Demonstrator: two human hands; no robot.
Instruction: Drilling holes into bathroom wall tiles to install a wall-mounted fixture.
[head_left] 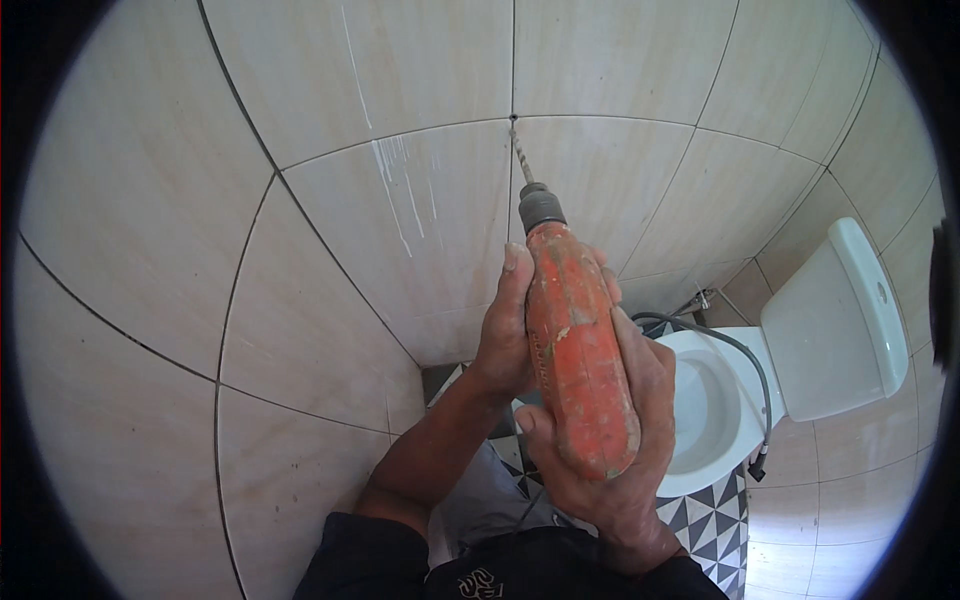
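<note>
A worn orange power drill (580,350) points away from me at the tiled wall, its body smeared with grey dust. From its dark chuck (541,204) a long twist bit (523,158) reaches up to a small dark hole (513,118) where the tile joints meet. The tip is at the hole; how deep it sits I cannot tell. My right hand (640,430) wraps round the rear of the drill. My left hand (508,325) grips the front of its body from the left side, its thumb lying along the casing. The drill's handle and trigger are hidden beneath it.
White drips (398,185) run down the beige wall tiles (440,240) left of the bit. At the right stands a white toilet (735,450) with its cistern (835,335). A grey hose with a black spray head (758,466) hangs over the bowl. The floor (705,520) has black-and-white triangles.
</note>
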